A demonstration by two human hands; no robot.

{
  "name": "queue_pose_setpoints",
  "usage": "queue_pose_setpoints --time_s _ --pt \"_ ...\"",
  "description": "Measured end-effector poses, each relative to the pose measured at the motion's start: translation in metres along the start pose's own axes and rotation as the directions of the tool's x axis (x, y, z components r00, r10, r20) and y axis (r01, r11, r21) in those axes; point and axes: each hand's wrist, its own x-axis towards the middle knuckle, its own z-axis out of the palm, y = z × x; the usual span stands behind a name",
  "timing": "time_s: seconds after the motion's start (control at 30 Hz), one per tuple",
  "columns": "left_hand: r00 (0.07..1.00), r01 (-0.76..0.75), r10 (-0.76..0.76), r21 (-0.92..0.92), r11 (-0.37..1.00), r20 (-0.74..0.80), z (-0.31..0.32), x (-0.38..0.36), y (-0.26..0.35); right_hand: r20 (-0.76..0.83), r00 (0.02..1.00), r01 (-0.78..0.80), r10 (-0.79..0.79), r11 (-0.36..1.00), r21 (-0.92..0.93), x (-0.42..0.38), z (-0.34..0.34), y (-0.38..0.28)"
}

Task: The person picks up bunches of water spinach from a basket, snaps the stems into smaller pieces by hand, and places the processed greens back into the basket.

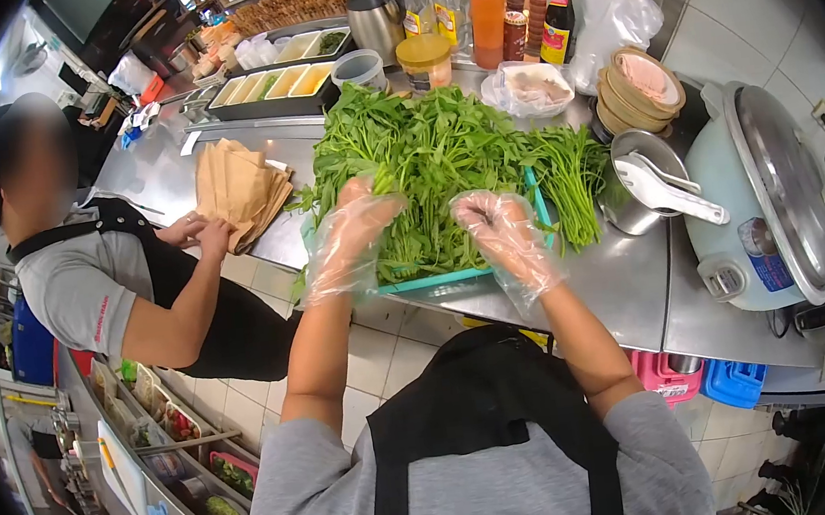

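A big heap of leafy greens (pixel 421 146) with long stems fills a teal tray (pixel 435 280) on the steel counter. Both my hands wear clear plastic gloves. At the heap's left front, my left hand (pixel 350 232) is closed, with a pale green stem at its fingertips. My right hand (pixel 498 226) is curled shut over the right front of the heap; whatever its fingers hold is hidden. A bundle of thinner green stems (pixel 568 186) lies just right of the tray.
To the left a co-worker (pixel 123 278) handles brown paper bags (pixel 237 190). Behind the greens stand a lidded tub (pixel 425 63), an orange bottle (pixel 488 23) and a steel jug (pixel 375 20). At right are a steel pot (pixel 628 205) with white ladles and a large rice cooker (pixel 753 192).
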Motion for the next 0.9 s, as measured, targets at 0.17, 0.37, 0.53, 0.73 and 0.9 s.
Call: queue_pose_setpoints --time_s 0.17,0.37,0.53,0.73,0.9 --pt "0.944 0.303 -0.328 -0.303 0.904 -0.035 -0.011 -0.022 0.040 0.039 0.999 -0.035 0.030 0.993 0.117 0.001 0.025 -0.017" --pt "0.987 0.134 -0.160 -0.493 0.860 -0.011 0.003 -0.020 0.017 0.050 0.990 -0.138 0.129 0.898 0.418 0.011 0.041 -0.009" --pt "0.987 0.148 -0.086 -0.545 0.825 0.138 0.009 -0.010 0.006 0.044 0.993 -0.118 0.109 0.922 0.370 0.014 0.031 -0.004" --pt "0.986 -0.058 0.020 -0.229 0.972 -0.166 0.016 -0.030 0.041 -0.184 0.977 -0.026 0.109 0.915 0.403 0.014 0.019 0.006" --pt "0.884 -0.217 0.287 0.220 0.951 -0.369 0.018 -0.027 0.043 -0.289 0.957 0.044 0.023 0.974 0.224 0.009 0.004 0.009"
